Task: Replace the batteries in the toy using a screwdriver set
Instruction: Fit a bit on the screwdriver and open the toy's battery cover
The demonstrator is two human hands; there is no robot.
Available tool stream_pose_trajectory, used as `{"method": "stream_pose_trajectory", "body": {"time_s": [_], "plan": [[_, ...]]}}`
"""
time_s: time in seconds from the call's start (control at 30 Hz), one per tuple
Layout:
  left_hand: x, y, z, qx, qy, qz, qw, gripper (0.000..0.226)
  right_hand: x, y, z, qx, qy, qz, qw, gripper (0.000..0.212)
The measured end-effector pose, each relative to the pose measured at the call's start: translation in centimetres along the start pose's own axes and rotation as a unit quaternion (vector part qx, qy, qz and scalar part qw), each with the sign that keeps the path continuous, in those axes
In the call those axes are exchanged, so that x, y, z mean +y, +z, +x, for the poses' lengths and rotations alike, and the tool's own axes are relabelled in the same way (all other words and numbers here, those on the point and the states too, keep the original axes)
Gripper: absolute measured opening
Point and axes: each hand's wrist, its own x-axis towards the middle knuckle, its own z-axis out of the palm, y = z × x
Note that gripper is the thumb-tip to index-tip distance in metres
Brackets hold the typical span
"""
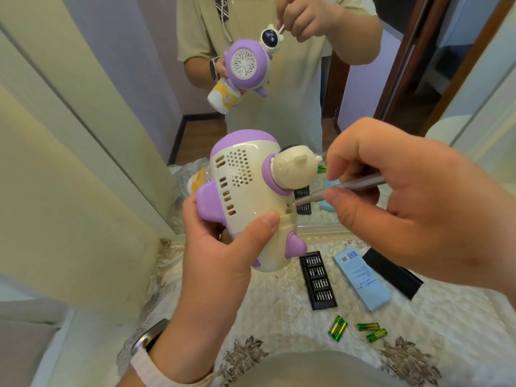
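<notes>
My left hand (223,247) grips a cream and purple toy (245,191) from below, its thumb lying across the lower back shell. The toy's vented back faces me, its round head pointing right. My right hand (413,196) pinches a slim grey screwdriver (343,187), whose tip sits at a small hole in the toy's back, just under the head. On the cloth below lie a black tray of screwdriver bits (317,280) and several green batteries (357,329).
A mirror (279,107) stands right behind the table and reflects the person, toy and tools. A pale blue box (361,277) and a black lid (392,272) lie right of the bit tray. The patterned tablecloth (279,317) covers the table; cream wall panels rise at left.
</notes>
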Motion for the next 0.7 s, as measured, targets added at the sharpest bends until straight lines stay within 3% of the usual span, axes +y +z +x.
{"method": "stream_pose_trajectory", "body": {"time_s": [0.27, 0.7], "plan": [[-0.40, -0.16, -0.28, 0.019, -0.027, 0.021, 0.999, 0.063, 0.21, 0.23, 0.47, 0.019, -0.014, -0.082, 0.996, 0.020], [-0.66, 0.10, -0.48, 0.007, -0.047, 0.003, 0.999, 0.066, 0.19, -0.02, -0.09, 0.013, -0.005, -0.036, 0.999, 0.007]]}}
